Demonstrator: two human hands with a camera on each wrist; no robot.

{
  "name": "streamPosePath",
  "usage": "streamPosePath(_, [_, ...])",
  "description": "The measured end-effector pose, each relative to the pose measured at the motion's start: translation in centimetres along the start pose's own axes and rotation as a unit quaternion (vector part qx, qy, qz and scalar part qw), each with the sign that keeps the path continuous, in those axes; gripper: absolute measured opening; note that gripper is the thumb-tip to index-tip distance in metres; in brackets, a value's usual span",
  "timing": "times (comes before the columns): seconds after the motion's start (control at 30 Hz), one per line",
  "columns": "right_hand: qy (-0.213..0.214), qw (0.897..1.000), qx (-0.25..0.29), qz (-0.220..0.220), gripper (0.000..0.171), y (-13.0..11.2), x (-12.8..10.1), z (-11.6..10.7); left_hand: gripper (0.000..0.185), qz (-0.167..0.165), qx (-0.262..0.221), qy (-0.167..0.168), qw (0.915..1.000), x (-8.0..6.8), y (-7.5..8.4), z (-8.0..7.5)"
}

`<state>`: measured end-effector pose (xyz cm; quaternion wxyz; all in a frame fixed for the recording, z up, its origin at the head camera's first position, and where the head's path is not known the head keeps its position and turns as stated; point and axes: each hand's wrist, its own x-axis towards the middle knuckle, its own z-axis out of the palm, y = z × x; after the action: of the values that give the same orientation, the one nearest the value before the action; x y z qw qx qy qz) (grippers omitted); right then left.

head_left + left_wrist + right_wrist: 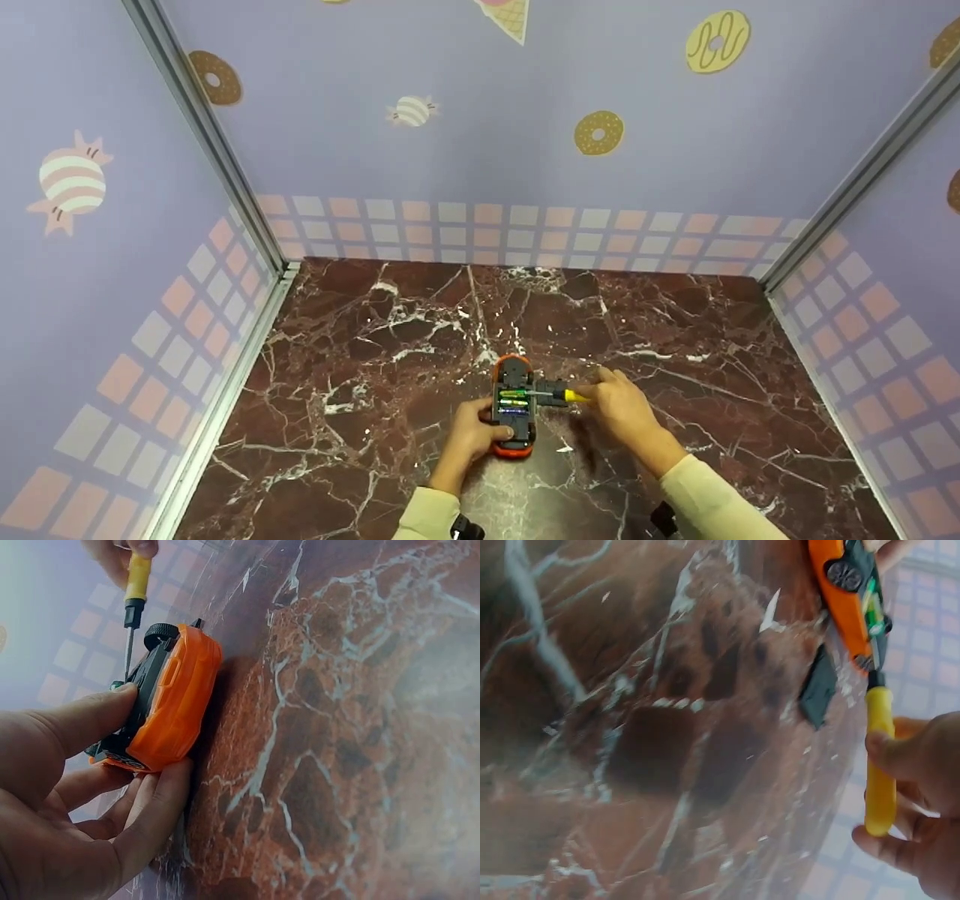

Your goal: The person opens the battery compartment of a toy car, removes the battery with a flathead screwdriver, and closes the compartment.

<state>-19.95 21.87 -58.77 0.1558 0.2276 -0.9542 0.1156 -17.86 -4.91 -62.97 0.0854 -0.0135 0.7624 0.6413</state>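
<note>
An orange toy car (514,406) lies upside down on the marble table, its black underside up and green-yellow batteries showing in the open compartment. My left hand (472,433) grips its near end, thumb on the underside and fingers along the orange body (174,701). My right hand (622,405) holds a yellow-handled screwdriver (564,394) by its handle (880,761); the metal shaft (128,652) points into the car's underside. A small black cover piece (819,688) lies on the table just right of the car.
The dark red marble tabletop (360,352) is walled by lilac panels with doughnut and sweet prints at the back and on both sides. Metal corner posts (217,150) stand at the back left and back right.
</note>
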Motion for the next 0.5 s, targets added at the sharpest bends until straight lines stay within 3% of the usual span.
streamPosePath(0.13, [-0.021,0.998,0.051,0.034,0.029,0.45,-0.43,0.63,0.057,-0.001,0.002,0.0,1.0,0.01,0.02,0.01])
streamPosePath(0.23, [-0.016,0.998,0.054,0.032,0.029,0.45,-0.56,0.8,0.059,-0.004,0.0,0.0,1.0,0.03,-0.06,0.03])
streamPosePath(0.37, [0.02,1.0,-0.003,-0.015,0.025,0.12,-0.26,0.51,0.059,-0.007,0.007,0.004,0.9999,0.05,-0.19,0.07])
streamPosePath(0.5, [0.047,0.994,-0.071,-0.064,0.02,-0.42,0.39,-0.13,0.059,-0.01,0.019,0.012,0.9997,0.13,-0.24,0.15])
